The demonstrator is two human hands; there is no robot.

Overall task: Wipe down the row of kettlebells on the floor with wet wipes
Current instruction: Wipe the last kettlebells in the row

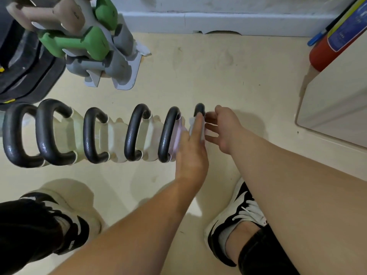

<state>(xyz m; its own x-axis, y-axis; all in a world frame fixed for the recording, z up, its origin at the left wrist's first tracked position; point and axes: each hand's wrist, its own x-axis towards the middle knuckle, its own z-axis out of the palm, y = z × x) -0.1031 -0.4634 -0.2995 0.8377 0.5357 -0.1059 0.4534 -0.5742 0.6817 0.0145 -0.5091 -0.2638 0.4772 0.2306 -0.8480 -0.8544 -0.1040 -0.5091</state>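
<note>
- I saw the row of kettlebells (95, 133) standing on the floor (228, 76), running left to right across my view, roughly parallel to the baseboard (218, 22) at the far wall.
- Six black handles showed, each one set crosswise to the row, so every loop ran from the far side toward my feet.
- Both of my hands were at the right end of that row, with the rest of the kettlebells stretching away to the left.
- My left hand (191, 153) lay flat on the rightmost kettlebell (199, 109), fingers extended toward the far wall and pressing a white wet wipe (192, 124) against it; only the far curve of its handle showed past my fingertips.
- That hand was not clenched; it held the wipe down under straight fingers, and most of the wipe was hidden beneath them.
- My right hand (222, 130) was open and empty, fingers spread and curled a little, just beside the right side of the same kettlebell; I could not tell whether the fingertips touched it.
- The neighbouring kettlebell, with a pale pink body (177, 135), sat just to the left of my left hand.
- I judged the left hand the nearer one for the rest of the row, since all the remaining kettlebells lay on its side.
- A dumbbell rack (95, 48) stood well apart at the far left, and my shoes (234, 215) were on the near side of the row.
</note>
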